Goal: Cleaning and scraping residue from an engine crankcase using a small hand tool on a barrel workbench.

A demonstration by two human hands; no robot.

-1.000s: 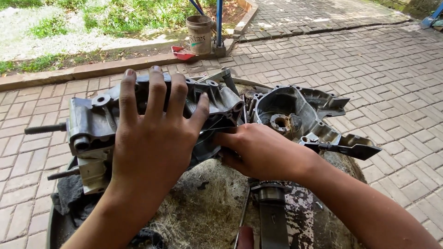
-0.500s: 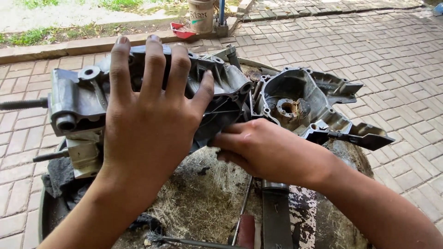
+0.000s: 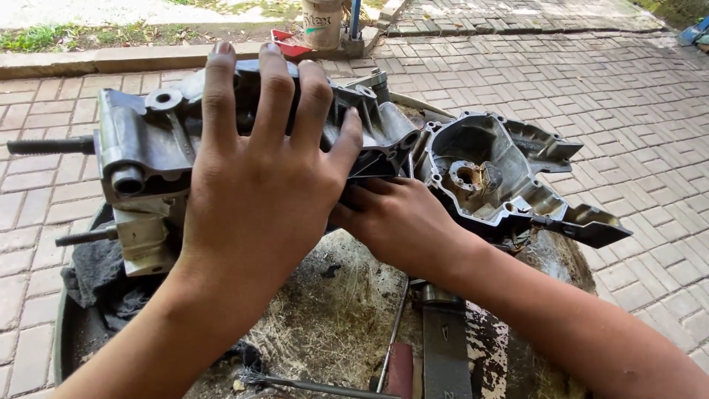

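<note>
Bright daylight fills the scene, strongest at twelve o'clock, where the pale strip of ground beyond the concrete kerb [image 3: 133,58] is washed out almost to white. The red-brown brick paving [image 3: 635,111] lies in softer, even shade, its joints crisp to the edges with slight wide-angle stretching at the corners. Soft highlights gleam on the grey cast-metal engine casing [image 3: 487,177], while its hollows fall into deep shadow. The left hand [image 3: 258,185] is evenly lit and sharp, casting a dim shadow at five o'clock over the right hand [image 3: 399,222]. No motion blur shows.
</note>
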